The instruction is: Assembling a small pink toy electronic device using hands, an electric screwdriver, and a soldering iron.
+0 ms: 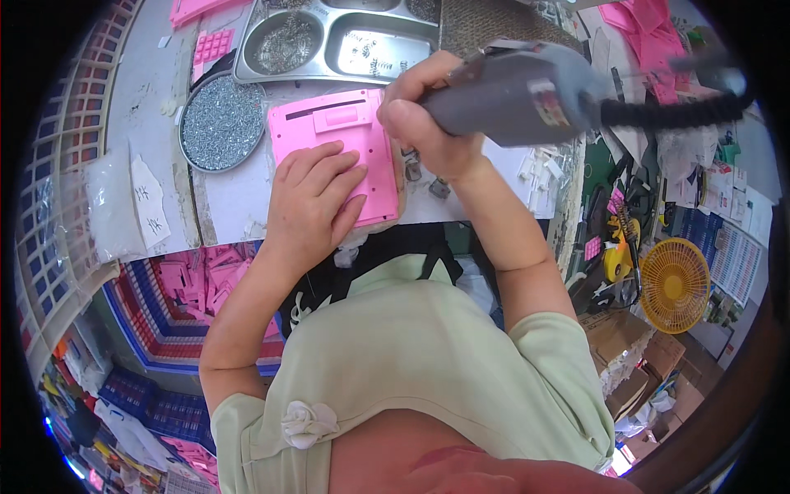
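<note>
A pink plastic housing point(380, 177) lies on the bench in front of me, with a long dark slot, a raised block and small holes in its face. My left hand point(313, 196) rests flat on its left and lower part, fingers stretched out. At the housing's upper right edge, my right hand point(428, 123) is closed around the front end of a grey electric screwdriver point(510, 95). The tool lies nearly level in the view, its black coiled cord point(666, 113) running off to the right. My fingers hide its tip, so I cannot tell whether it touches the housing.
A round dish of small silvery screws point(220, 123) stands left of the housing. Behind is a metal tray point(323, 78) with springs and small metal parts in its compartments. Small white parts point(539, 174) lie at right. Pink parts fill a crate point(136, 317) below the bench at left.
</note>
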`<action>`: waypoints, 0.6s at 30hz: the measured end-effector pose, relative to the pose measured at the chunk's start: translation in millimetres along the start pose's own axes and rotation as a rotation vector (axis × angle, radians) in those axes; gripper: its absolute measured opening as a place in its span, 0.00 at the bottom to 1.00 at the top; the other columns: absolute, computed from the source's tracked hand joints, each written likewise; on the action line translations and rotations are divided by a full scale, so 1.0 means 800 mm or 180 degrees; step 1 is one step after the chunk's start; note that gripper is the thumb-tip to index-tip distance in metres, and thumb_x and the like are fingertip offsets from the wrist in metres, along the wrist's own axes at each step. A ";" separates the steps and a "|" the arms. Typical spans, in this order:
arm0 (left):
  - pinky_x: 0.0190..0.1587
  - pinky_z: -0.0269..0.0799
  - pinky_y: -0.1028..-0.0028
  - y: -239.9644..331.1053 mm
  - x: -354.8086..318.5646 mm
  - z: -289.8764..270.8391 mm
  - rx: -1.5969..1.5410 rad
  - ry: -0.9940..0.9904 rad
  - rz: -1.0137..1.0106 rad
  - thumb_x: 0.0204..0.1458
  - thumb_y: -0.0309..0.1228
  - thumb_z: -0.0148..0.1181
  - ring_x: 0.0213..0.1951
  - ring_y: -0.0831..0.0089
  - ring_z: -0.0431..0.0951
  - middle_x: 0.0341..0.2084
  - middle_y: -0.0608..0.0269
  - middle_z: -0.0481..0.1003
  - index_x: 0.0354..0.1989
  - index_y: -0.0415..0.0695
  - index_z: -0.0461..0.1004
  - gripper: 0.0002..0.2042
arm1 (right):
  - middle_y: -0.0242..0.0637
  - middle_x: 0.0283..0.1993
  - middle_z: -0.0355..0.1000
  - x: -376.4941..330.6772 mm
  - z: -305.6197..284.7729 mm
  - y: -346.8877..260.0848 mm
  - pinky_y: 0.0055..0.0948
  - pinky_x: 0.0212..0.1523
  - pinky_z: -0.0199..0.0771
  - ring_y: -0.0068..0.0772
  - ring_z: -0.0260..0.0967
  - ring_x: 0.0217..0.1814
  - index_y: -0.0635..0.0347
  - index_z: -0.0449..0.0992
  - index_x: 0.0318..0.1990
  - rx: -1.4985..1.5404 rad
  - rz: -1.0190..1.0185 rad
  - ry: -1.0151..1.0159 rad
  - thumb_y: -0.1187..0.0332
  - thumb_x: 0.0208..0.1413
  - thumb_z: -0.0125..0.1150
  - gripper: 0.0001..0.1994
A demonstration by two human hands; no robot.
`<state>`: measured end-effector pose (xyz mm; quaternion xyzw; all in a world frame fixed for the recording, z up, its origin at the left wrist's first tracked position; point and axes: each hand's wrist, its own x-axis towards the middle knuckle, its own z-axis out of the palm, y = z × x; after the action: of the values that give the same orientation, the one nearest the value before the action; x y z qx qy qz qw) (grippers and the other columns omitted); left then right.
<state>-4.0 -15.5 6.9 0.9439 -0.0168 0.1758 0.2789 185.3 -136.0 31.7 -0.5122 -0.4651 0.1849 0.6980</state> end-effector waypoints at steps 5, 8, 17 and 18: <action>0.60 0.65 0.56 -0.002 -0.004 0.003 -0.0010 0.0058 -0.0050 0.47 0.31 0.68 0.57 0.59 0.74 0.50 0.62 0.77 0.46 0.44 0.80 0.16 | 0.35 0.20 0.65 -0.011 -0.002 -0.024 0.28 0.21 0.64 0.24 0.61 0.19 0.61 0.65 0.38 0.0435 0.0045 -0.0096 0.74 0.59 0.61 0.09; 0.60 0.65 0.56 -0.004 -0.005 0.004 0.0019 0.0061 -0.0032 0.47 0.31 0.68 0.57 0.60 0.74 0.49 0.62 0.77 0.46 0.44 0.80 0.16 | 0.34 0.20 0.65 -0.025 -0.002 -0.049 0.29 0.22 0.65 0.24 0.61 0.18 0.61 0.65 0.39 0.0661 0.0145 -0.0254 0.71 0.60 0.62 0.09; 0.60 0.64 0.57 -0.004 -0.001 0.006 0.0017 0.0062 -0.0037 0.46 0.30 0.69 0.57 0.57 0.74 0.50 0.61 0.77 0.47 0.45 0.80 0.17 | 0.31 0.19 0.63 -0.021 -0.011 -0.039 0.29 0.25 0.66 0.23 0.60 0.18 0.61 0.66 0.49 0.0490 0.0291 0.0012 0.71 0.61 0.62 0.13; 0.59 0.64 0.57 -0.003 -0.001 0.006 0.0028 0.0063 -0.0042 0.46 0.30 0.69 0.57 0.58 0.74 0.49 0.62 0.77 0.46 0.46 0.80 0.17 | 0.31 0.19 0.63 -0.024 -0.011 -0.038 0.29 0.24 0.65 0.23 0.59 0.18 0.61 0.65 0.49 0.0501 0.0299 -0.0009 0.70 0.61 0.61 0.13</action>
<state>-2.9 -15.8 1.4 0.9435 -0.0071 0.1834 0.2759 176.3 -167.4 49.3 -0.4768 -0.4256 0.2541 0.7259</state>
